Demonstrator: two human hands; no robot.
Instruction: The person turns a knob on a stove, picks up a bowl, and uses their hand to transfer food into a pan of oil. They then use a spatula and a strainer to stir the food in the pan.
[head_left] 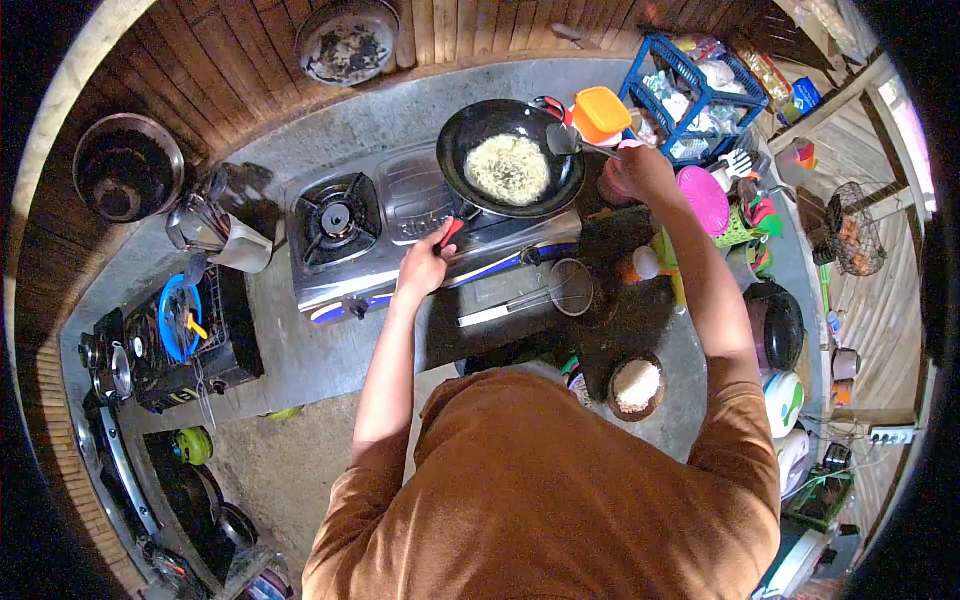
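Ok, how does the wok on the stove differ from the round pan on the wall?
The wok sits on the stove, its handle in the left hand; the pan is against the wooden wall, untouched.
The wok is dark inside; the pan's visible face is grey with black patches.
The wok holds pale yellow food; the pan shows none.
Both are round.

Home kitchen I'm standing in, by look of it. Concrete counter [290, 365] along wooden plank wall [230, 60], sooty pan [350, 42] hung up there. Two-burner gas stove [410, 195] toward counter's far edge, wok [462, 140] of pale food [508, 170] over stove's right half. Blue plastic rack [705, 98] of packets [715, 75] at counter's far right corner. Utensil holder [247, 247] left of stove, green gas cylinder [193, 446] below counter's left end.
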